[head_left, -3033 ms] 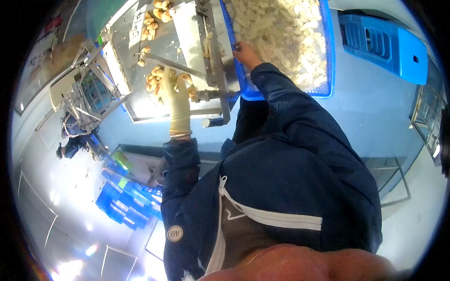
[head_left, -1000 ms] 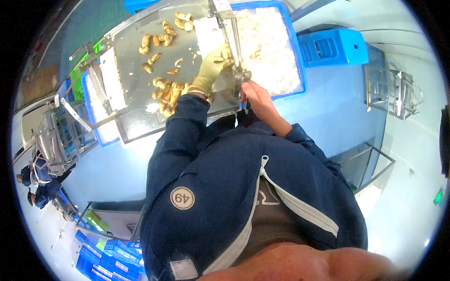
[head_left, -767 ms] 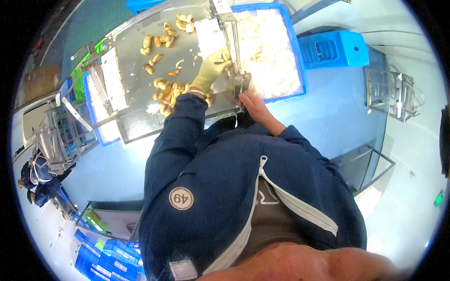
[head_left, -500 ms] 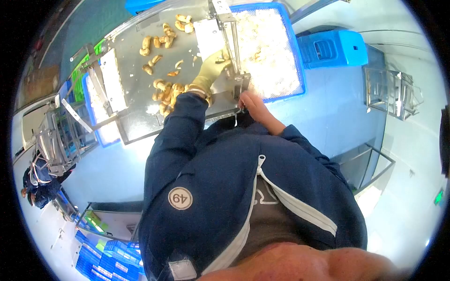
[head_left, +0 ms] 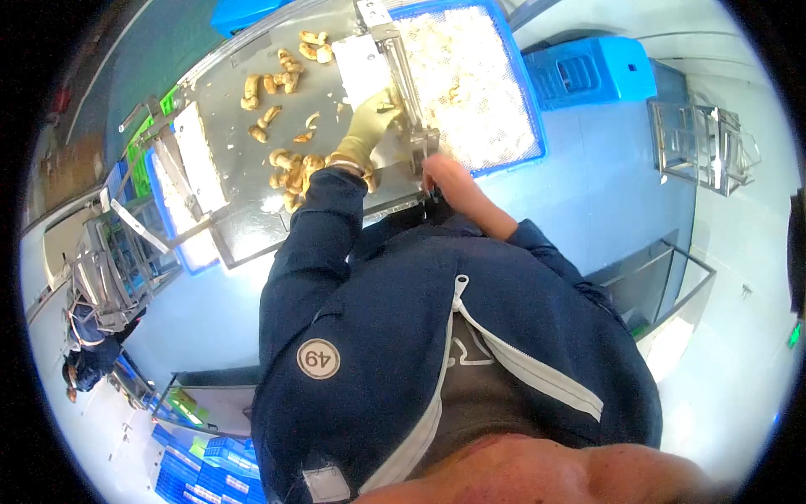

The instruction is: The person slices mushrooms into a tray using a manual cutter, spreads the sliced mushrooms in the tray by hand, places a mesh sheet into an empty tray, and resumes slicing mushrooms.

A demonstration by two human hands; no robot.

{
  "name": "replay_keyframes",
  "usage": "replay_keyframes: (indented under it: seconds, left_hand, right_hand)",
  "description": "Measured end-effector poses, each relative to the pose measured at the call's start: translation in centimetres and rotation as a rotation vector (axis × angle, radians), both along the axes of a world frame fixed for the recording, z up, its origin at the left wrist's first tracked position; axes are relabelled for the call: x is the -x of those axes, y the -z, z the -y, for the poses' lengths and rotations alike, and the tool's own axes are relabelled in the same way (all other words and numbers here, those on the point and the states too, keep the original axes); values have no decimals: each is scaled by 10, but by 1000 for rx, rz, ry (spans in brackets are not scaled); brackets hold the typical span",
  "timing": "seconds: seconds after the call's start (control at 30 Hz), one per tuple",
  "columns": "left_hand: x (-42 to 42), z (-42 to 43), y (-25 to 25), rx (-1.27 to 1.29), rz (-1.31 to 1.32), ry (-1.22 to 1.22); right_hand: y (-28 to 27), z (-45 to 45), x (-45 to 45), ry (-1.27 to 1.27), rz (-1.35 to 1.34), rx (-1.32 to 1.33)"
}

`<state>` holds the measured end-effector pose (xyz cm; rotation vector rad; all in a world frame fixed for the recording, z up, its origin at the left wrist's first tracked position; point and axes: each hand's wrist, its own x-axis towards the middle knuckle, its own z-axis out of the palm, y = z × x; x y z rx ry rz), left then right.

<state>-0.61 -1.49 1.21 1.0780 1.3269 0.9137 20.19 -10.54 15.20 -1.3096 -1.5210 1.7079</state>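
Note:
My left hand [head_left: 374, 124], in a pale yellow glove, rests on the white board [head_left: 361, 69] with its fingers bent in at the metal cutter [head_left: 405, 84]. What those fingers hold is hidden. My bare right hand [head_left: 451, 181] is closed around the handle at the near end of the cutter. Beside my left wrist lies a pile of brown mushrooms [head_left: 287, 166] on the steel table [head_left: 243, 151]. More mushrooms [head_left: 285, 74] and small scraps are scattered farther up the table. Past the cutter, a blue-rimmed mesh tray [head_left: 537, 134] holds many pale slices [head_left: 470, 92].
A blue plastic crate [head_left: 617, 71] stands right of the tray. At the left are a second white board [head_left: 200, 155] and another blue-rimmed tray [head_left: 164, 197]. Metal racks [head_left: 705, 147] stand at the far right. Another person [head_left: 92, 349] is at the lower left.
The whole view has shifted slightly, with the table and tray sitting a little farther left. My left hand stays at the cutter, and my right hand stays at its handle.

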Motion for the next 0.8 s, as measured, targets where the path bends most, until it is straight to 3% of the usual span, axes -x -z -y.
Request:
replay_keyframes:
  seconds: [0.13,0.3,0.37,0.43,0.5,0.6,0.8]
  left_hand:
    - [-4,-2,-5,-26,69,49]
    - [5,-1,-18,-42,-46,124]
    - [5,-2,-16,-61,-109,143]
    - [6,-2,-17,-59,-236,182]
    - [6,-3,-16,-17,-195,176]
    - [5,-3,-17,12,-176,150]
    - [-1,1,-10,-58,-78,48]
  right_hand:
    - [-25,-9,5,5,-87,50]
    - [44,15,-12,-114,113,-66]
    - [62,16,-14,-162,148,-237]
    - [62,19,-14,-167,161,-265]
    - [59,19,-14,-139,148,-161]
    - [60,20,-11,-136,163,-230]
    - [-38,-11,-4,-108,-21,-266]
